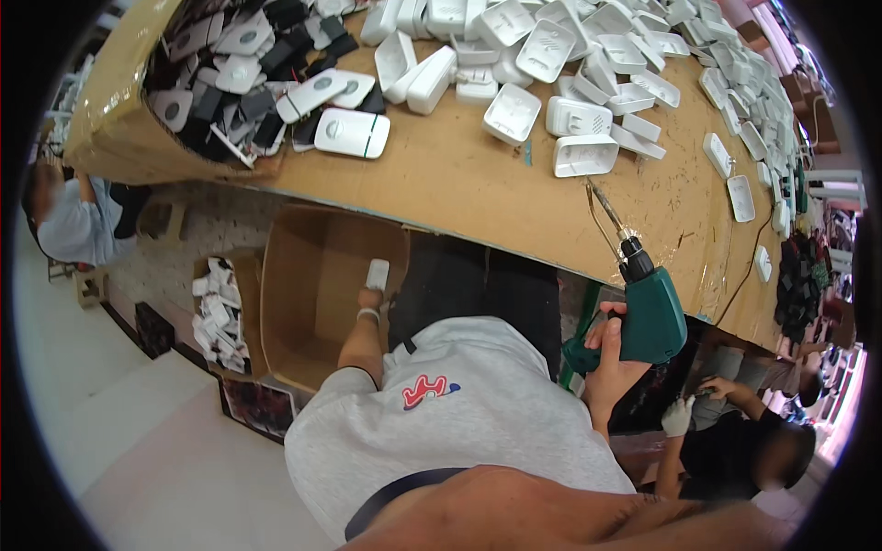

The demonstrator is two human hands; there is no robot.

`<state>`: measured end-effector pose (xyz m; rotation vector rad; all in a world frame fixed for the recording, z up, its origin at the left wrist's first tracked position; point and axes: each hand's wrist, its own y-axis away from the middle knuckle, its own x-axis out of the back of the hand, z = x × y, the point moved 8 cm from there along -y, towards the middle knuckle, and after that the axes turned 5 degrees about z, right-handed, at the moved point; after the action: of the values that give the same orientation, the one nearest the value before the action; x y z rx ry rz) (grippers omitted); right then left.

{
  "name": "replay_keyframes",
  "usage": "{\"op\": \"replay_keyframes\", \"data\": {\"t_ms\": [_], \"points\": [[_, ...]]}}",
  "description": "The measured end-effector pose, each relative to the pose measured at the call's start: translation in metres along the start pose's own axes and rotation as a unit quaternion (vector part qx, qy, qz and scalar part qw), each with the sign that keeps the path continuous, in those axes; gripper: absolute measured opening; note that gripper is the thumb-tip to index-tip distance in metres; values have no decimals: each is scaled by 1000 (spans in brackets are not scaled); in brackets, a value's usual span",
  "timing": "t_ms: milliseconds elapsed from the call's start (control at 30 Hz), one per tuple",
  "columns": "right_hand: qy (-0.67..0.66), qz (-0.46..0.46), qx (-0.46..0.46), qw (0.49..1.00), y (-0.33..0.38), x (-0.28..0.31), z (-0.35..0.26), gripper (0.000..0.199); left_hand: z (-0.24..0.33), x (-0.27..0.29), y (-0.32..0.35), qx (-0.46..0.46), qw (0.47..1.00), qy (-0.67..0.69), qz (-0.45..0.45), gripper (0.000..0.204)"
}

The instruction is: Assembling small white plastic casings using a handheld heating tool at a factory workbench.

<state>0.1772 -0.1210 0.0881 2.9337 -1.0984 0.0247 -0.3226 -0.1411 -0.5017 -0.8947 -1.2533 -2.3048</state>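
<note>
Over the cardboard box (308,289) beside my legs, my left hand (369,300) is closed on a small white plastic case (378,273). The box's inside shows bare brown walls around the hand. My right hand (614,369) grips the handle of a green soldering gun (657,317) at the table's near edge. Its thin metal tip and bent feed tube reach over the tabletop and end just below an open white plastic shell (585,156). Fingers wrap around the handle; the trigger is hidden.
Many white shells (542,50) are heaped across the wooden table (432,174). At the far left, a carton (110,119) holds white and black device parts, some spilling out. A smaller box (246,303) of white pieces stands on the floor. Co-workers sit at left (83,220) and right (735,450).
</note>
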Motion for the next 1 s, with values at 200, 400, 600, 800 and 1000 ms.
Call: {"op": "replay_keyframes", "data": {"t_ms": [200, 400, 600, 800, 1000], "points": [[-3, 4, 5, 1000, -9, -13, 0, 18, 79, -13, 41, -109, 989, -60, -83, 39], [-39, 51, 54, 996, -22, 2, -5, 17, 366, 187, 308, -565, 766, 265, 154, 17], [-71, 43, 82, 993, -21, 13, -11, 17, 550, 165, 416, -822, 520, -52, 224, 13], [-55, 90, 83, 991, -20, 36, -2, 14, 508, 106, 430, -791, 607, -59, 53, 13], [-66, 69, 72, 993, -30, 23, 2, 15, 501, 100, 449, -740, 664, 86, 62, 22]]}}
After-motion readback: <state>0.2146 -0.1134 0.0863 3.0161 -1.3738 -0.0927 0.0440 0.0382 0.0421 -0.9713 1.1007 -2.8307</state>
